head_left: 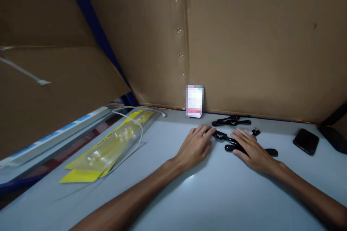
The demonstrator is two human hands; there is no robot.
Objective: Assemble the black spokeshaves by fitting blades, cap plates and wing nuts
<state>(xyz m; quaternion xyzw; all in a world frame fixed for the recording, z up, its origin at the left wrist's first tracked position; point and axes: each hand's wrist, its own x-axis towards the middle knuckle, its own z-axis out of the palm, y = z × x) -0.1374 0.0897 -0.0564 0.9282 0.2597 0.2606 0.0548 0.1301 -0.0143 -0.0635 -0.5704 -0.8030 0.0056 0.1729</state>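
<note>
A black spokeshave [220, 135], a two-handled tool with a wider middle, lies across the table in front of me. My left hand [196, 145] has its fingers closed around the left handle's end. Over its right handle rests my right hand [251, 153], fingers stretched out and lying on it. Just nearer to me is another black spokeshave [271, 152], its middle covered by my right hand. Behind the hands lie more black spokeshaves [231, 123], partly overlapping. A small black and metal part [255, 131] sits beyond my right fingertips.
A phone with a lit screen [194, 101] leans on the brown back wall [257, 43]. A dark phone-like device [306, 141] lies at right. Clear and yellow plastic packaging [108, 144], a white cable [141, 133] and a power strip [59, 131] are at left.
</note>
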